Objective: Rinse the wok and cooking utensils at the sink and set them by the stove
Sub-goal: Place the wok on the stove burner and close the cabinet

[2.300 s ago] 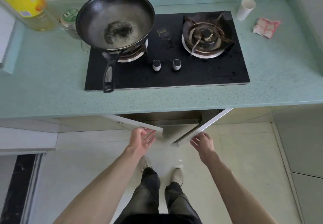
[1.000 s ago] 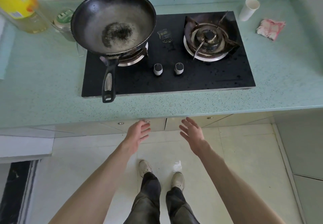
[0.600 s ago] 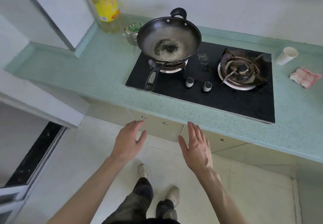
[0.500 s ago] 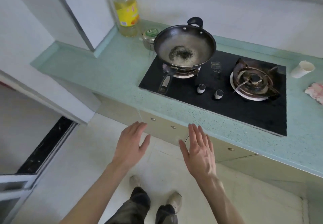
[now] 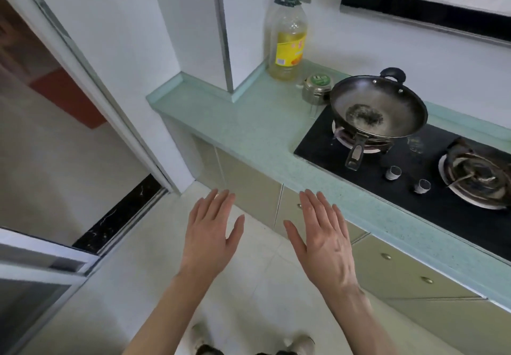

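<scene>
A black wok (image 5: 387,111) with dark burnt residue in its bottom sits on the left burner of the black gas stove (image 5: 414,172), its handle pointing toward me. My left hand (image 5: 208,235) and my right hand (image 5: 322,240) hover flat, fingers straight, in front of the cabinet doors, below the counter edge. Both hold nothing and are well short of the wok. No sink or other utensils are in view.
A large oil bottle (image 5: 289,39) and a green-lidded jar (image 5: 316,87) stand on the teal counter (image 5: 249,122) left of the stove. An open sliding doorway (image 5: 83,133) lies to the left. Beige cabinet doors (image 5: 401,271) run below the counter.
The two cabinet doors that my hands were at are now closed. My view has swung left and up, bringing the doorway and wall into sight. Both hands stay open and have lifted slightly.
</scene>
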Tool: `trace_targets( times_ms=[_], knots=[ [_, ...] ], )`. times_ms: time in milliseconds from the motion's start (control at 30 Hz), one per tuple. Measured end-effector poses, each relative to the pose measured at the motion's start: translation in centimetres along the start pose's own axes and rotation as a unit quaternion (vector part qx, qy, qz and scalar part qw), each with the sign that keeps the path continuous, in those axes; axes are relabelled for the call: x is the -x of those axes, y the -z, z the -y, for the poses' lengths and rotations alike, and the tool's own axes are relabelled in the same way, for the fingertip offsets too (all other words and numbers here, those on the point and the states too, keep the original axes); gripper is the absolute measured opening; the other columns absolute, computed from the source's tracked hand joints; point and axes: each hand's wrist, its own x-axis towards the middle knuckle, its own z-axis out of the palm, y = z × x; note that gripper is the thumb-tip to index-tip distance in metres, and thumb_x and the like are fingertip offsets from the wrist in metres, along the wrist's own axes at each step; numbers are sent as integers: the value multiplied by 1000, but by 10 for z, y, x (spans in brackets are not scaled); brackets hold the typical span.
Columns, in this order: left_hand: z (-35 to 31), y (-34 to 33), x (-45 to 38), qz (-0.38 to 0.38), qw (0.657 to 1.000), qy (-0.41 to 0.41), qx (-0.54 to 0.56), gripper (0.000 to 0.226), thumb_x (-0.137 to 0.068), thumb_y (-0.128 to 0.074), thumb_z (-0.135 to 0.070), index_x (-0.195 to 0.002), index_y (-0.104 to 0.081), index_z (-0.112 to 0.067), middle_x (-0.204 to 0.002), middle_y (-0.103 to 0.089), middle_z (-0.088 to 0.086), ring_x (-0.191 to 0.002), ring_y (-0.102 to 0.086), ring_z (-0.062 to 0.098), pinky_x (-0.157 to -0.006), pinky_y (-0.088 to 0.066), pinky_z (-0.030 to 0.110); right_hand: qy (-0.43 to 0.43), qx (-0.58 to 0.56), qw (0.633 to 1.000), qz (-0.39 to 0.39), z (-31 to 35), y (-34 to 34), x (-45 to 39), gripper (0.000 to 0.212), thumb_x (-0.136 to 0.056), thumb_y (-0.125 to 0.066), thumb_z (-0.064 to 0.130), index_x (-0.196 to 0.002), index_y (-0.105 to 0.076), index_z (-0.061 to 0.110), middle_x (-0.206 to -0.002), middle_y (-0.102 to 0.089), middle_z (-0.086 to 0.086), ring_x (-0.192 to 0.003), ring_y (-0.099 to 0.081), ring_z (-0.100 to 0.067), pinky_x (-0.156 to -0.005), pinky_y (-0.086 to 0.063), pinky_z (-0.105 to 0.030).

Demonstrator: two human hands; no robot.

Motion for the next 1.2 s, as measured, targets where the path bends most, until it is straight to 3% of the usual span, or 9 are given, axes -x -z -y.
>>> trace_targets(
  times_ms=[200, 500, 767, 1200],
  knots=[
    [88, 36, 8, 8, 1000, 29, 1, 51, -103, -47, -42, -144, -55, -12, -148, -57, 5, -147, -41, 26, -121, -32, 47, -28, 23, 999, 7, 101, -32, -15, 62, -106, -44, 51, -148, -53, 6, -150, -58, -10, -147, -47, -31, -119, -39, -53],
    [187, 63, -13, 9, 1000, 2, 7, 49, -104, -46, -41, -142, -54, -11, -145, -58, 6, -144, -44, 29, -120, -32, 46, -41, 49, 998, 7, 209, -71, -53, 59, -107, -43, 51, -144, -55, 6, -142, -63, -10, -139, -53, -34, -116, -40, -48],
    [256, 50, -59, 8, 1000, -3, 17, 46, -105, -49, -38, -140, -55, -9, -138, -61, 8, -139, -47, 30, -115, -37, 50, -41, 70, 996, 21, 239, -121, -100, 61, -107, -43, 52, -146, -53, 5, -140, -63, -12, -136, -56, -35, -114, -42, -51],
    [341, 5, -163, 52, 997, -44, 24, 51, -108, -43, -42, -143, -54, -7, -139, -62, 10, -138, -49, 30, -114, -38, 50, -139, 27, 989, 35, 258, -215, -201, 64, -105, -38, 54, -141, -56, 5, -135, -65, -13, -129, -60, -36, -110, -44, -52]
  ],
)
